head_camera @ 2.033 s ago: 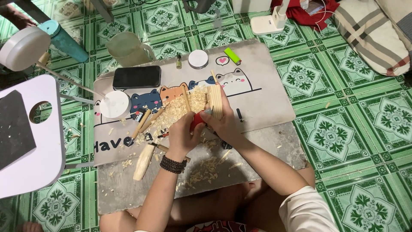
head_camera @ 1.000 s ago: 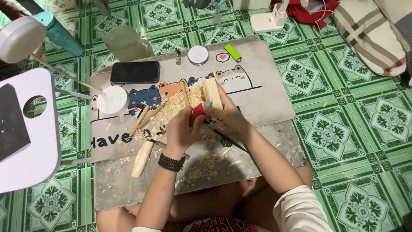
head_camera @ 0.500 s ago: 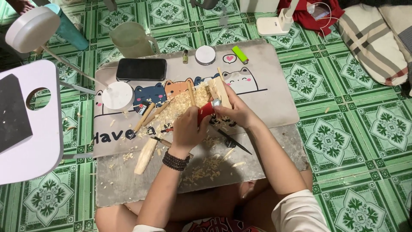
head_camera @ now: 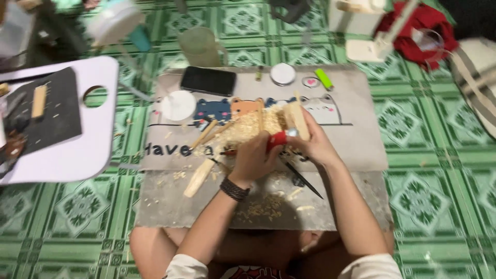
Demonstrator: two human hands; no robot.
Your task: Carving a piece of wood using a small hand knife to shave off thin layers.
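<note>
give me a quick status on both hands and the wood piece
Left hand shut on red-handled knife. Right hand shut on wood piece. Both over the shavings pile on the mat. Nothing blocking.

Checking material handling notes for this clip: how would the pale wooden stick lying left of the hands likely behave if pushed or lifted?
The wooden stick looks stiff and probably light, being short, slim, bare wood. It lies flat on the grey mat among shavings, so a push would likely slide or roll it; its shape is too blurred to tell which.

Pale wooden stick (head_camera: 297,120) standing tilted in the right hand, red-handled knife (head_camera: 277,139) lying against it, shavings underneath
</note>
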